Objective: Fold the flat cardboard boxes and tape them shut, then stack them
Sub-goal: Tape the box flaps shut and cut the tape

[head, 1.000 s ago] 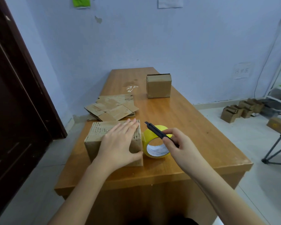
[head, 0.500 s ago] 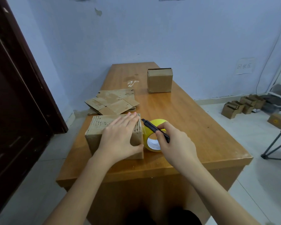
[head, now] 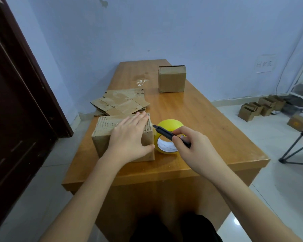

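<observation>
folded brown box (head: 101,138) stands near table edge; yellow tape roll (head: 168,124) upright just beside it.

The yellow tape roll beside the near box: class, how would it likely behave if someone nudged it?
The yellow tape roll stands on its edge on the table, so a sideways nudge would probably tip it flat. Pushed along its rim, it may roll. Its open core suggests it is fairly light.

Wooden table (head: 208,119): boxes (head: 171,79), flat cardboard (head: 120,103), tape roll (head: 170,124)
</observation>
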{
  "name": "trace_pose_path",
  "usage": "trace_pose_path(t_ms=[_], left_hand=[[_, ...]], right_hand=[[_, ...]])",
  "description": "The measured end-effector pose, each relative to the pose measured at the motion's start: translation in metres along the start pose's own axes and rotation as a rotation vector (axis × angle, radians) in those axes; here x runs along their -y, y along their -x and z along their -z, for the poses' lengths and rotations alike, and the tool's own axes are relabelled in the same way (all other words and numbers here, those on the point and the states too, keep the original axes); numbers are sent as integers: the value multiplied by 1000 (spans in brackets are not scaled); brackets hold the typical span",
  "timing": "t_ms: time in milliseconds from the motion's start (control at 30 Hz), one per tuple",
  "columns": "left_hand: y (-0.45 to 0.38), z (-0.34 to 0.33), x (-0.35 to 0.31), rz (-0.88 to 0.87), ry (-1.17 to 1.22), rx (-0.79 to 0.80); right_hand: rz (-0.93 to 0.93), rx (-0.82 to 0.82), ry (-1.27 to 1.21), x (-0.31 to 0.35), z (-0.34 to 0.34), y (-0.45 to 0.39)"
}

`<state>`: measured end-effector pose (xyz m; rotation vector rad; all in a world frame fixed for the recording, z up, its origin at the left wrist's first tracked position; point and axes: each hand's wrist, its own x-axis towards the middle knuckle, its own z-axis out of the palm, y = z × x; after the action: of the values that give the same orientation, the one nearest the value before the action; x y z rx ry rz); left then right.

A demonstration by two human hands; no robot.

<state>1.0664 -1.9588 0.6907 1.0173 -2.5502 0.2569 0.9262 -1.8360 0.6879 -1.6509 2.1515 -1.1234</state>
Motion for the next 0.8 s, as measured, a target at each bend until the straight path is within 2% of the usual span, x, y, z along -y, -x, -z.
trace_pose_path(t_ms=[500,800], left_hand=[[1,-1,0,-7,-18,-13],[2,-1,1,-17,-21,-34]], right_hand=[[107,-36,53,-4,-2,31],[-44,-180,-165,-17,23,19]])
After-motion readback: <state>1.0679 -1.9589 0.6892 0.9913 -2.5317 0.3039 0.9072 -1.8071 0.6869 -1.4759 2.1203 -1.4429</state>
